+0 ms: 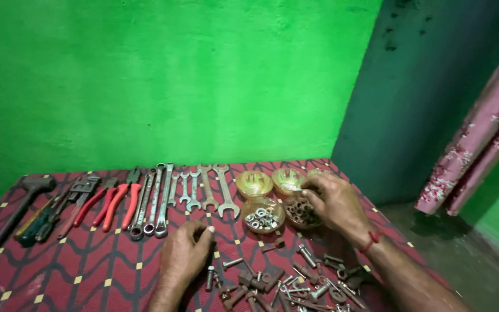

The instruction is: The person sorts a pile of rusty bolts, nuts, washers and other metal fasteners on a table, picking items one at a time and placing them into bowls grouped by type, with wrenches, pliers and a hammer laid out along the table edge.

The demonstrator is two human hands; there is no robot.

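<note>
While our right hand [335, 200] hovers open-fingered over the small bowls [264, 214] at one o'clock, holding nothing we can see, our left hand [186, 251] rests loosely curled and empty beside loose bolts [295, 283] at five o'clock.

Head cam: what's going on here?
A person sits at a patterned red cloth laid out with tools. The right hand reaches over a cluster of small amber bowls, fingertips at the bowl of rusty nuts, next to a bowl of shiny nuts. The left hand rests palm down on the cloth. Loose bolts lie in front; spanners, red-handled pliers and a hammer are lined up to the left.
</note>
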